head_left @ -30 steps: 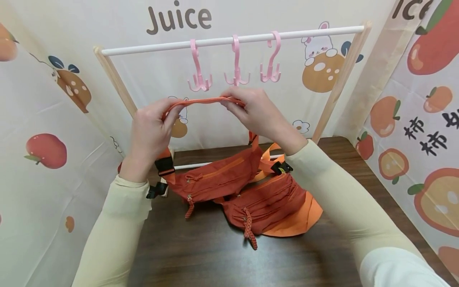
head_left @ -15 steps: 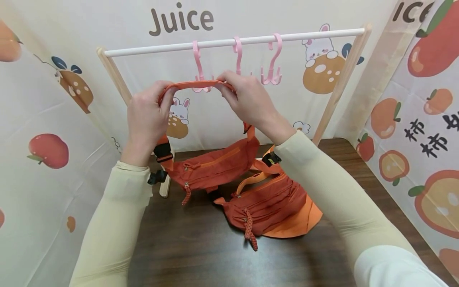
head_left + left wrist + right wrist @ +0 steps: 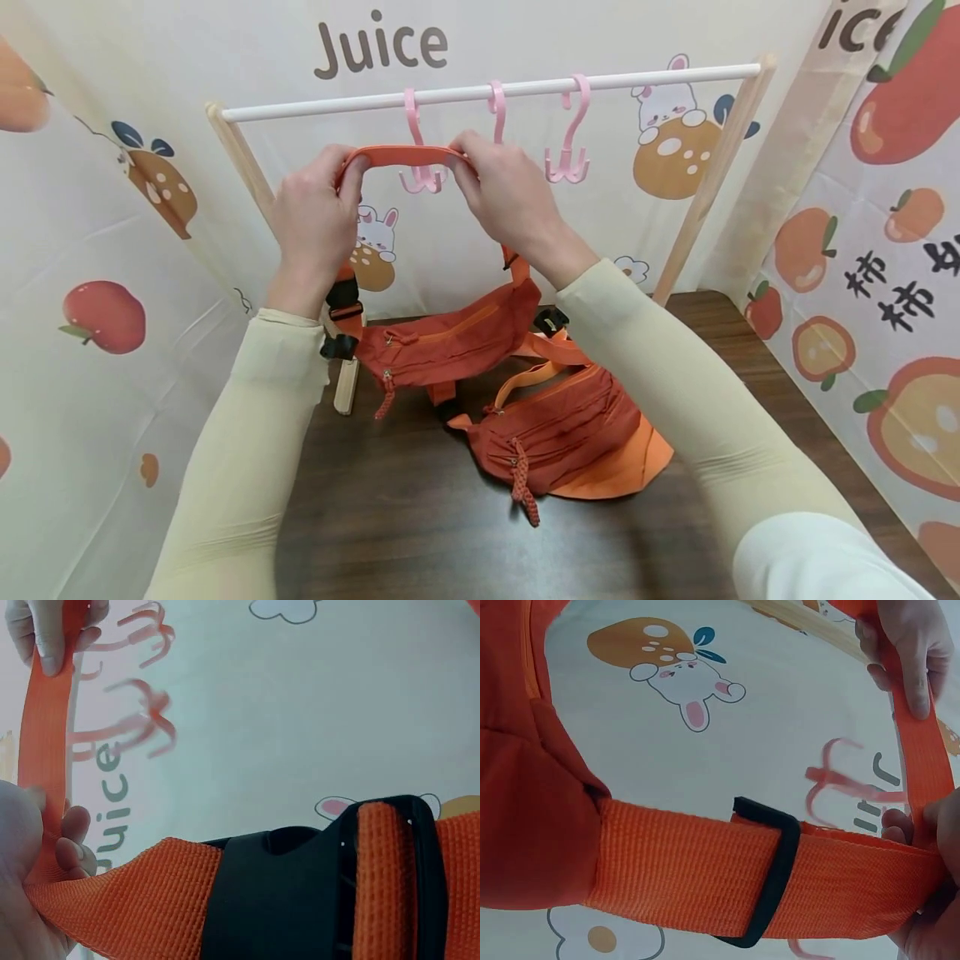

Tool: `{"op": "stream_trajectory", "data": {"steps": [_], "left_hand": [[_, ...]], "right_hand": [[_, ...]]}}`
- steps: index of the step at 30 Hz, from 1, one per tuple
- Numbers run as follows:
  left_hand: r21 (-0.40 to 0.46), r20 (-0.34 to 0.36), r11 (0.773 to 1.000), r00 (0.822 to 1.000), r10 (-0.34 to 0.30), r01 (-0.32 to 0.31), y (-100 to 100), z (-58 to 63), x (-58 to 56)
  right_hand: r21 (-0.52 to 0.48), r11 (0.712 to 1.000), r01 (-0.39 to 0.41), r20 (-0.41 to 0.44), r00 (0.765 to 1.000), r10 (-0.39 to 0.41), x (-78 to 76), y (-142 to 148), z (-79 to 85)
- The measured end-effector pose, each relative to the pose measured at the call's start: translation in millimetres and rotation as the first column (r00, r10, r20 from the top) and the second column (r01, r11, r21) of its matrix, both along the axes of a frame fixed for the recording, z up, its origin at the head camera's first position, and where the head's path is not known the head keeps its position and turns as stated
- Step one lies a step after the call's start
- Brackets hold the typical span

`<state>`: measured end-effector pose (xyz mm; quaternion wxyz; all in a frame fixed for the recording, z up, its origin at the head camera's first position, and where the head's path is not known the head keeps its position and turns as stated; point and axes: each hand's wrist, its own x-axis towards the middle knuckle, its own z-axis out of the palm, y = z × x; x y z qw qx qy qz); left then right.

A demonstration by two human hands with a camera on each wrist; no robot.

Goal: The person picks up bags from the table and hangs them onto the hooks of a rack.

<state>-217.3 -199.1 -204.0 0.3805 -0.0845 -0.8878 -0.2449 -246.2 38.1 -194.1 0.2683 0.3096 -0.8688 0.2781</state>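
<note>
Rust-red fabric waist bag point(image 3: 446, 340) hanging; I'm pinching orange webbing strap point(image 3: 405, 156), left hand point(image 3: 315, 217), right hand point(image 3: 513, 200) apart, seemingly positioning; next likely needing looping over far pink plastic hook point(image 3: 423, 178).

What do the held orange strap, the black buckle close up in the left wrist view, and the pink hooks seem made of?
Orange strap: woven synthetic webbing, probably nylon or polyester, matte, with a ribbed weave close up.
Black buckle: likely moulded plastic, smooth and dull, with rounded edges.
Pink hooks: apparently plastic, smooth, evenly coloured; coated metal can't be ruled out.
</note>
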Motion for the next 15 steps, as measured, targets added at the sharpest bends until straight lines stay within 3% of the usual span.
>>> {"op": "stream_trajectory", "data": {"steps": [7,15], "left_hand": [[0.019,0.095,0.999,0.995,0.03,-0.032,2.2,1.4,-13.5],[0.032,0.122,0.999,0.992,0.025,-0.029,3.7,0.4,-24.2]], "right_hand": [[0.03,0.998,0.063,0.017,0.998,-0.063,-4.6,-4.8,-0.3],[0.065,0.991,0.116,0.023,0.993,-0.118,-9.2,-8.9,-1.0]]}}
